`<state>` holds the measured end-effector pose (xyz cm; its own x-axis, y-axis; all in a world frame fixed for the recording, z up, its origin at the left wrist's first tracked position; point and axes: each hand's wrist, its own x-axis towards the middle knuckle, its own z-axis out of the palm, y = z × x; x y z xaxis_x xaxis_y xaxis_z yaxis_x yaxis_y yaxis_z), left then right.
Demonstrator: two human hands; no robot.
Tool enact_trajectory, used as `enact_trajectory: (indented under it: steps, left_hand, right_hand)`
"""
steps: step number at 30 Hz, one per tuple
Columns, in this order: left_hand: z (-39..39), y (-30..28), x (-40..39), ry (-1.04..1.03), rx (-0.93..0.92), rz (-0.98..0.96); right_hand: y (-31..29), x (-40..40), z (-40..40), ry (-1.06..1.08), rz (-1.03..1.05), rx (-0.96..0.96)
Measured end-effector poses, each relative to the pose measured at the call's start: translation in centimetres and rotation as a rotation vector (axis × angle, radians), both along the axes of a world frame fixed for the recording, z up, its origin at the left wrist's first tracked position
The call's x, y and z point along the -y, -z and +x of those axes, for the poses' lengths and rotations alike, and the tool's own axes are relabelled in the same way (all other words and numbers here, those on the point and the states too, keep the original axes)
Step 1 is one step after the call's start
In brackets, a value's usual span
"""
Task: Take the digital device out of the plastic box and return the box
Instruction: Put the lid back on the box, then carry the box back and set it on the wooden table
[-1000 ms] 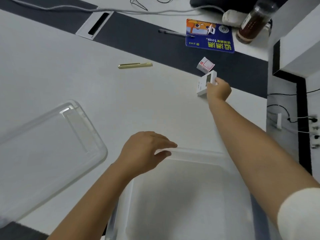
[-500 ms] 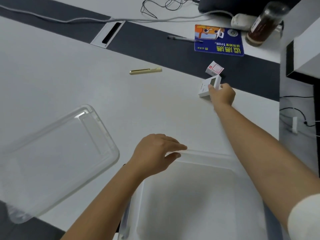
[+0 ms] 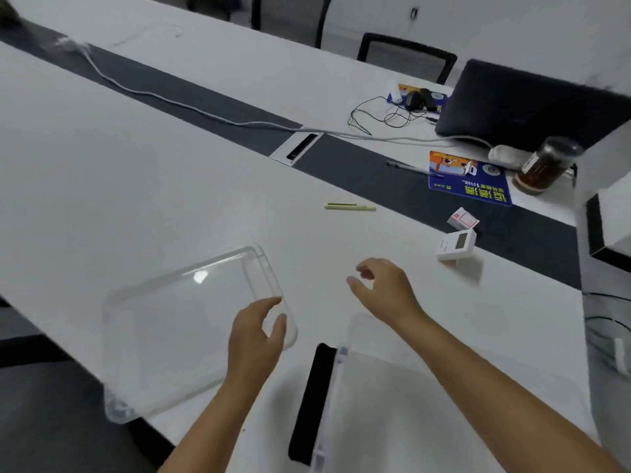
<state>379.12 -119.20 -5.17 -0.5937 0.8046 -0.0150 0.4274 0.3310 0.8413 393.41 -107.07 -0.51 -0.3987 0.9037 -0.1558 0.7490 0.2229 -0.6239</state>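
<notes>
The white digital device [image 3: 457,245] with a small screen stands on the white table at the right, free of any hand. The clear plastic box [image 3: 403,397] sits at the near edge, under my right forearm. Its clear lid [image 3: 177,329] lies flat to the left. My left hand [image 3: 257,339] hovers at the lid's right corner with fingers apart and nothing gripped. Between the lid and the device, my right hand [image 3: 386,290] is open and empty above the table.
A small white and red carton [image 3: 462,219] lies just behind the device. A gold pen [image 3: 349,206], a blue booklet [image 3: 469,179], a dark jar [image 3: 543,169], a laptop [image 3: 532,104], cables [image 3: 379,116] and a grey cord [image 3: 191,109] sit farther back. A white partition [image 3: 607,213] borders the right.
My right hand let go of the device and drew back toward the box. My left hand left the box rim and moved to the lid's corner. The view tilted up.
</notes>
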Motion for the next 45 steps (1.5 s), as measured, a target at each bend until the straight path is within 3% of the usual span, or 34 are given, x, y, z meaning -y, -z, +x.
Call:
enact_trajectory:
  steps: [4, 8, 13, 18, 25, 30, 37, 41, 45]
  left_hand:
    - [-7.4, 3.5, 4.1, -0.216, -0.132, -0.352]
    - [-12.9, 5.0, 7.2, -0.360, -0.130, -0.583]
    - [-15.5, 6.5, 9.5, -0.413, 0.084, -0.564]
    - [-16.8, 5.7, 10.4, -0.537, 0.243, -0.562]
    - [-16.2, -0.8, 6.6, -0.271, 0.193, -0.230]
    - [-7.6, -3.7, 4.9, 0.015, 0.117, -0.155]
    - [2.9, -3.9, 5.2, 0.389, -0.013, -0.177]
    - [5.3, -3.1, 6.2, 0.504, -0.135, -0.202]
    - [6.5, -2.4, 6.6, 0.535, -0.164, -0.260]
  right_hand:
    - [1.3, 2.1, -9.7, -0.162, -0.288, 0.161]
    - [5.9, 3.1, -15.2, -0.038, -0.392, 0.399]
    - [9.3, 5.8, -16.2, 0.237, -0.309, 0.339]
    - [8.1, 6.8, -16.2, 0.395, -0.305, 0.203]
    - [-1.0, 6.0, -9.4, 0.492, 0.051, -0.071]
    - [-3.5, 9.2, 2.8, 0.710, 0.217, -0.037]
    - [-1.4, 17.6, 17.2, 0.966, 0.178, 0.098]
    - [0.3, 20.4, 20.5, 0.990, 0.216, 0.160]
    - [1.1, 20.1, 21.8, 0.954, 0.121, 0.229]
